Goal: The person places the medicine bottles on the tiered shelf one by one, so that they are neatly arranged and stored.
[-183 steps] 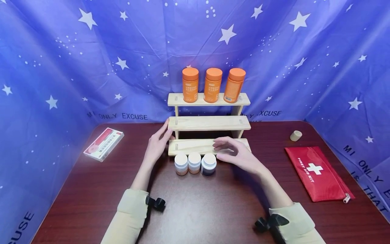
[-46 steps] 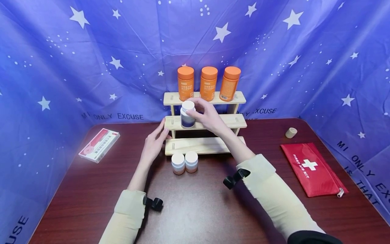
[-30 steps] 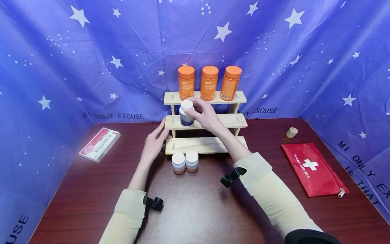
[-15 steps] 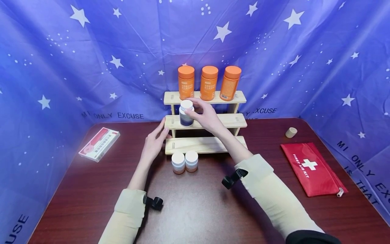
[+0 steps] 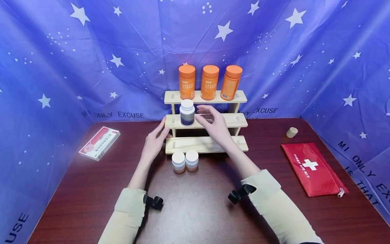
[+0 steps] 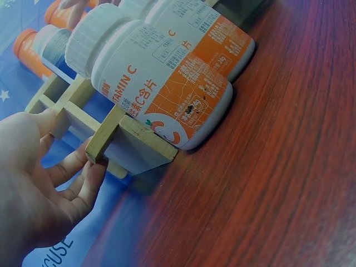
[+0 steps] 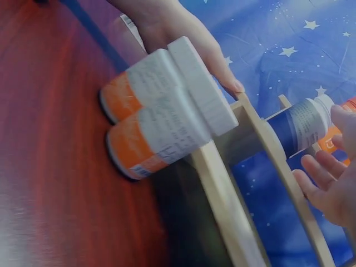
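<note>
A three-tier wooden display rack stands at the back of the table. On the left of its middle tier, a white-capped pill bottle with a dark blue lower label stands upright. My right hand is just right of that bottle, thumb and fingers spread apart from it, holding nothing. My left hand touches the rack's left end with loosely extended fingers, seen closer in the left wrist view. Two white-and-orange vitamin C bottles stand side by side in front of the lowest tier.
Along the top tier are three orange bottles. A white and red medicine box lies at left. To the right are a small wooden cylinder and a red first aid pouch. A blue starry cloth hangs behind.
The blue-labelled bottle went from the table to the middle tier in my right hand. That hand has now let go and drawn back rightward. My left hand has stayed at the rack's end.
</note>
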`<state>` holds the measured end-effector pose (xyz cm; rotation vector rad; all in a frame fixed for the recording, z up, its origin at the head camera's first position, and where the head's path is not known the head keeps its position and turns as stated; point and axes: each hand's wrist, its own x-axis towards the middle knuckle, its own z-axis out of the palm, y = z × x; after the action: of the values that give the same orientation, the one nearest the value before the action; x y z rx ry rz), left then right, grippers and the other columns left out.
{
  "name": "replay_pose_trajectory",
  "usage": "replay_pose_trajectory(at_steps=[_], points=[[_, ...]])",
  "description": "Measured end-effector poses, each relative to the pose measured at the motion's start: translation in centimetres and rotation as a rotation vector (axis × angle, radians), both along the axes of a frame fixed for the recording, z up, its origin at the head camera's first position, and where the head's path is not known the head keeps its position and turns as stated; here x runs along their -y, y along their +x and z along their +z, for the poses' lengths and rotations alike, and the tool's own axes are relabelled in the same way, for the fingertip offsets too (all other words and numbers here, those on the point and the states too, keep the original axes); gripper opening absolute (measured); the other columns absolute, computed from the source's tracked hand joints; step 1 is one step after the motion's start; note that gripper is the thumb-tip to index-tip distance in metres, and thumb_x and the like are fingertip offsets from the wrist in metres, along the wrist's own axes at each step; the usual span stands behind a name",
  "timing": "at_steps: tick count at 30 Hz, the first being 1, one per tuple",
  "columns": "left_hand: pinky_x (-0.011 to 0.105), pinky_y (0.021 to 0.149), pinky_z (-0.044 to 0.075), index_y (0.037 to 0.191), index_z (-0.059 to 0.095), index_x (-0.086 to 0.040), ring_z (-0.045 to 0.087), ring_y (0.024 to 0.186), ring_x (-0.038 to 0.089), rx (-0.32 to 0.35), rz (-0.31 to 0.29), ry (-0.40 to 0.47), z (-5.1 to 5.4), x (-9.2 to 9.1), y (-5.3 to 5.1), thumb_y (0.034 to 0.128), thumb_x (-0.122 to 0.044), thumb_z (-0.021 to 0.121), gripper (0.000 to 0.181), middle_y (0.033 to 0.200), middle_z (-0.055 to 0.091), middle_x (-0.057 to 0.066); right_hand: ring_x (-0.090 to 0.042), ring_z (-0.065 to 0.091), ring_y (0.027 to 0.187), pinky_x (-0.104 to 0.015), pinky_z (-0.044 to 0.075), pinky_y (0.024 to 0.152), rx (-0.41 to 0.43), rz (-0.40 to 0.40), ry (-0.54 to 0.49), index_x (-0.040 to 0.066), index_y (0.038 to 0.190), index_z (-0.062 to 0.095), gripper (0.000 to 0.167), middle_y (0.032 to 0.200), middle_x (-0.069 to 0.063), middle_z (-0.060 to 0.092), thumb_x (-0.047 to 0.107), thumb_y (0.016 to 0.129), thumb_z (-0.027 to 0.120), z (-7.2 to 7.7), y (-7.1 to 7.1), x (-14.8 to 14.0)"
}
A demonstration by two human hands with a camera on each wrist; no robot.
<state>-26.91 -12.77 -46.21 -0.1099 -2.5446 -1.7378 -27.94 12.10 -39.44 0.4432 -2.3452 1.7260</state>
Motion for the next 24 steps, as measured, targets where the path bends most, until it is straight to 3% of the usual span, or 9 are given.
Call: replay_pose_trajectory(at_steps=[10,16,24], points=[[0.047,0.084,0.062,0.154,0.036,-0.052,0.074,0.105,0.028,0.006,0.0,-0.001,0.0,0.0,0.0,0.1033,-0.059,0.051,0.053,0.102,0.078,0.017,-0.027,0.071,0.104,-0.019,0.058,0.085,0.0,0.028,-0.042,0.004,0.131,0.066,0.033,0.123,-0.018,0.07,0.017,0.1,0.068,-2.0,3.0,-1.0],[0.046,0.082,0.062,0.154,0.036,-0.052,0.074,0.104,0.028,0.01,0.006,-0.006,0.0,-0.1,0.0,0.1037,-0.058,0.05,0.052,0.102,0.078,0.017,-0.013,0.069,0.101,-0.023,0.06,0.084,0.029,0.076,-0.051,0.004,0.13,0.066,0.031,0.117,-0.018,0.072,0.014,0.101,0.066,-3.7,4.5,-1.6],[0.047,0.083,0.062,0.153,0.037,-0.053,0.074,0.105,0.029,0.017,0.006,-0.003,0.1,-0.1,0.0,0.1037,-0.058,0.051,0.051,0.103,0.078,0.018,-0.012,0.069,0.102,-0.024,0.058,0.09,0.049,0.124,0.014,0.008,0.131,0.066,0.031,0.119,-0.019,0.071,0.015,0.1,0.068,-5.1,5.6,-2.3]])
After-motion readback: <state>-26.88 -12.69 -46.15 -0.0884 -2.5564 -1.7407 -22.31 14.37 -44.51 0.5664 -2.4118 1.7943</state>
